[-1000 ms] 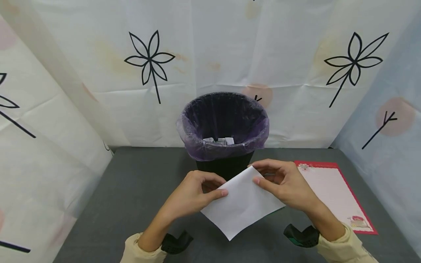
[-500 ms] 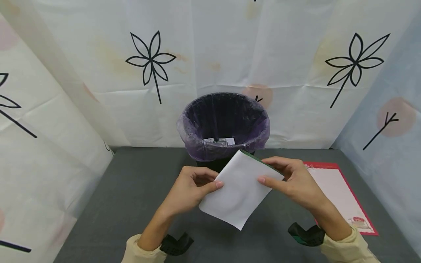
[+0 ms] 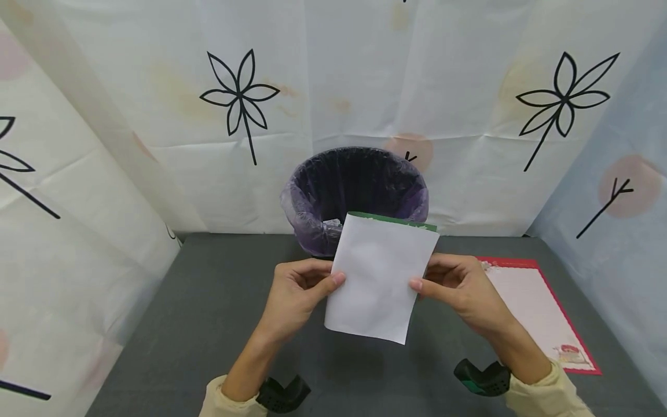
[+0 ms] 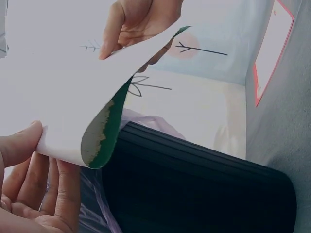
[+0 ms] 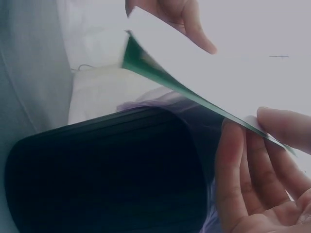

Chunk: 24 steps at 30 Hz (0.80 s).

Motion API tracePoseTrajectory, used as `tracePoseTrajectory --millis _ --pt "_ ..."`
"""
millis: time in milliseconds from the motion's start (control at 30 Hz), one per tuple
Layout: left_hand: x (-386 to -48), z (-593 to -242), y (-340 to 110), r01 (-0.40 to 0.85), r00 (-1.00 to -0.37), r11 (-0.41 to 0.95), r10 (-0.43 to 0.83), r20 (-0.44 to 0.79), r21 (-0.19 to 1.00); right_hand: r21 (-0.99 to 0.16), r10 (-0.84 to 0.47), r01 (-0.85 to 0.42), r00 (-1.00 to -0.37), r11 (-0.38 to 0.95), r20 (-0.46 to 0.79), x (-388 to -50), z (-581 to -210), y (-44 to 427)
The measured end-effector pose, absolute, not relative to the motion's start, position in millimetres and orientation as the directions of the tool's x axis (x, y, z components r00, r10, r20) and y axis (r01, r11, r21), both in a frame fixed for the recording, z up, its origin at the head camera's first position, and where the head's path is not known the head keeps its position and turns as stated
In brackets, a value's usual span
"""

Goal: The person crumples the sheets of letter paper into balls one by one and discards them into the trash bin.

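A folded sheet of paper, white outside with green showing along its top edge, is held up in front of the bin. My left hand pinches its left side between thumb and fingers. On the right side, my right hand pinches it the same way. In the left wrist view the paper curves round at the fold, with a green inner side that has a ragged pale border. The right wrist view shows the paper's two layers slightly apart at one end.
Behind the paper stands a black bin lined with a purple plastic bag; small whitish pieces lie in it. A red-bordered sheet lies on the dark grey table at right. Patterned cloth hangs behind.
The paper has turned from a slanted, diamond-like position to nearly upright and has risen, now covering part of the bin's front rim. Both hands keep holding its sides.
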State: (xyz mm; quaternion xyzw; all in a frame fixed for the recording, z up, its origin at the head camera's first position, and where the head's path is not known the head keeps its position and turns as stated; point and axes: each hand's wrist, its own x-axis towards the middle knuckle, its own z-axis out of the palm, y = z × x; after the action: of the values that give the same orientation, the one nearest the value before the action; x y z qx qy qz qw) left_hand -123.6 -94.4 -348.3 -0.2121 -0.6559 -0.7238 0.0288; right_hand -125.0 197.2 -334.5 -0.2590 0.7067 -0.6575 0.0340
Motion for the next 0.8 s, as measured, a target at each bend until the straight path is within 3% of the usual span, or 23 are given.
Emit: tracePoseTrajectory --millis 200,800 --pt "-124.6 -349.8 -92.4 0.303 -0.910 -0.190 0.231 0.343 0.934 -0.934 -0.394 -0.356 -0.856 -0.018 0.333 -125.6 -336.6 195.5" --pt "-125.0 -347.4 -93.6 0.283 -0.898 -0.156 0.304 0.319 0.946 -0.924 -0.370 -0.374 -0.850 -0.081 0.376 -125.4 -336.0 193.6"
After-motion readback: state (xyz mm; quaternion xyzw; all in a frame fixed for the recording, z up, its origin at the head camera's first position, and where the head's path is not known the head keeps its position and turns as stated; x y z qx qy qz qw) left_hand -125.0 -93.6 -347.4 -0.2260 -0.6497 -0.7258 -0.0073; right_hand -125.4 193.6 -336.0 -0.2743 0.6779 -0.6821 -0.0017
